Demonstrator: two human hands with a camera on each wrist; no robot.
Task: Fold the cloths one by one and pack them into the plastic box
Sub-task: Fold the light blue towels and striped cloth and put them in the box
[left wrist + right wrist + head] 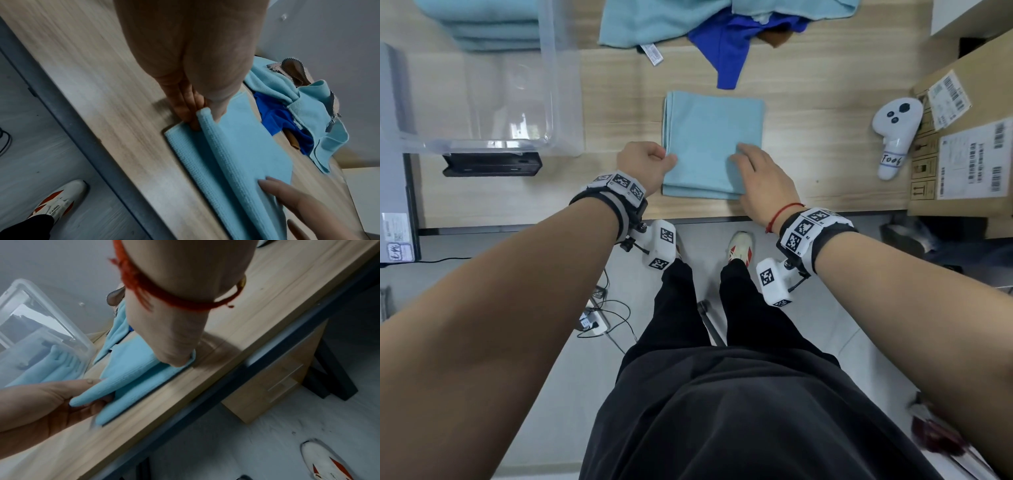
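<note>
The surface [808, 144] is pale wood-grain with a dark edge strip, standing over a light grey floor where cables and a power strip [594, 323] lie. On it, at the near edge, rests a folded light-blue cloth [712, 137], squared into several layers. The left hand [645, 161] pinches that cloth's left edge, fingers curled under a lifted layer and thumb on top; the right hand [760, 178] lies on the near right corner with fingers fairly straight, pressing down. Left of the cloth stands the clear plastic box [558, 102], with a stack of folded blue cloths [493, 31] inside at its far end. Farther back lies a loose heap: a pale blue cloth [654, 24] with a tag and a royal blue cloth [726, 51]. To the right sit a white controller [893, 133] and a cardboard box [962, 154] bearing barcode labels. The left wrist view shows what the head view hides: the cloth's waffle texture [226, 154], the top layers raised into a ridge by the pinch, and a zigzag-edged fabric [292, 69] in the heap. The right wrist view shows the stack through the box's wall [51, 360] and a drawer unit [277, 378] under the surface.
</note>
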